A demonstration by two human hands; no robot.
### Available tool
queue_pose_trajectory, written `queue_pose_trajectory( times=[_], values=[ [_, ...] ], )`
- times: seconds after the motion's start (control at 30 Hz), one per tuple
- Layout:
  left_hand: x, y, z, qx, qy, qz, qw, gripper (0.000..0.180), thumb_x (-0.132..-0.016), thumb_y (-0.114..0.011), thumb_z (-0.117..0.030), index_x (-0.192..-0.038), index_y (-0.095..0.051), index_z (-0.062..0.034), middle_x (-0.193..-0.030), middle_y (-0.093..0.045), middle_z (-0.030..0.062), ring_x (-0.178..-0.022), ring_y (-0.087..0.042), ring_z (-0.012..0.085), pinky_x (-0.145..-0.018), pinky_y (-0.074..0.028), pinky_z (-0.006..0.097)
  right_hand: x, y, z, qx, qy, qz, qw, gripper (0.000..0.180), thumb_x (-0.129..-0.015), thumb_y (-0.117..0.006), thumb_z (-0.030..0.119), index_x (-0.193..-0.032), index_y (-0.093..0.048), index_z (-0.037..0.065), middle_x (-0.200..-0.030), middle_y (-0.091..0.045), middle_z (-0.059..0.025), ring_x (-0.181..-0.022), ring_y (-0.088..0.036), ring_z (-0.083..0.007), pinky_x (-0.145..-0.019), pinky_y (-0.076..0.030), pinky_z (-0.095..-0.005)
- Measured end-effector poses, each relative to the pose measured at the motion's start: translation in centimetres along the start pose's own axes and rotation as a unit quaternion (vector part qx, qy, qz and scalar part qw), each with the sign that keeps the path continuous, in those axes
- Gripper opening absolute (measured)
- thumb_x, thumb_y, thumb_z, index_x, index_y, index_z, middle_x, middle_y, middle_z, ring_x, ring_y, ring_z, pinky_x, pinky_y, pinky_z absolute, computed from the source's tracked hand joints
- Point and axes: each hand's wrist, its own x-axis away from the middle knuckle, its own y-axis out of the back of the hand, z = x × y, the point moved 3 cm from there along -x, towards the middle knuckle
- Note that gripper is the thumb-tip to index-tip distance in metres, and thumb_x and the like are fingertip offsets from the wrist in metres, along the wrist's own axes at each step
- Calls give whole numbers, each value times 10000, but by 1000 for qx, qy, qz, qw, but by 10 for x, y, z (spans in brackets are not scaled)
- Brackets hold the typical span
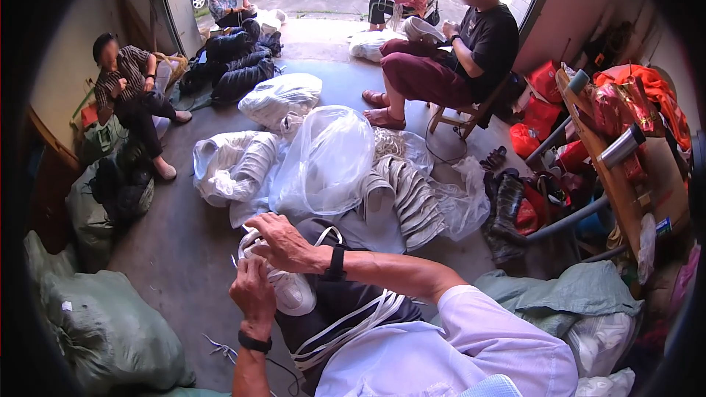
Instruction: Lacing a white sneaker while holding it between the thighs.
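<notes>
A white shoe (296,294) rests against my dark-trousered leg, its toe toward me. My right hand (283,244) reaches across from the right and curls its fingers over the shoe's far end, where a white loop shows. Beside the shoe's left edge, my left hand (254,292) is closed in a pinch; a thin pale lace end pokes out by its fingers, but the grip itself is partly hidden. Several long white shoelaces (368,320) lie draped across my lap. Both wrists wear black bands.
Ahead lie stacked pale shoe uppers (412,202), a clear plastic bag (323,162) and another bagged stack (235,165). A green sack (118,331) stands at left, more sacks (566,290) at right. A wooden board (599,154) leans among clutter. Several people sit working with their hands.
</notes>
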Motion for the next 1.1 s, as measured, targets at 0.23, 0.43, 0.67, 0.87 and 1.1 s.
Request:
queue_pose_trajectory(
  times=[0.23,0.43,0.67,0.87,1.1],
  values=[
    [-7,3,-1,34,-18,-9,999,35,-913,-599,-76,-928,-619,-52,-909,-628,126,-770,-646,372,-619,-495,454,35,7,-24,12,32,20,999,273,-813,-688,70,-1044,-552,16,-1155,-533,-168,-1115,-503,-363,-966,-415,-447],
    [-12,1,-1,44,-12,4,999,41,-915,-596,-82,-934,-608,-48,-881,-634,139,-775,-639,380,-628,-491,460,36,10,-32,-46,22,23,998,257,-828,-685,68,-1056,-574,19,-1177,-534,-167,-1141,-503,-347,-992,-417,-435],
    [-15,1,1,42,-8,7,999,51,-907,-604,-96,-903,-603,-44,-870,-636,138,-761,-636,378,-628,-485,462,34,10,-34,-71,22,21,997,260,-826,-688,65,-1062,-586,28,-1170,-541,-155,-1150,-503,-339,-997,-414,-432],
    [-14,5,-5,38,3,5,999,65,-892,-634,-107,-868,-628,-46,-857,-647,129,-748,-641,368,-624,-488,446,36,14,-27,-61,46,-6,997,247,-799,-698,78,-1009,-580,23,-1110,-546,-158,-1071,-510,-354,-958,-419,-439],
    [-5,6,5,36,23,17,999,43,-857,-661,-91,-872,-662,-51,-831,-660,129,-751,-641,357,-645,-488,440,40,6,-27,-95,23,16,995,266,-791,-711,73,-1025,-589,36,-1145,-548,-164,-1112,-508,-364,-978,-422,-434]
  ],
)
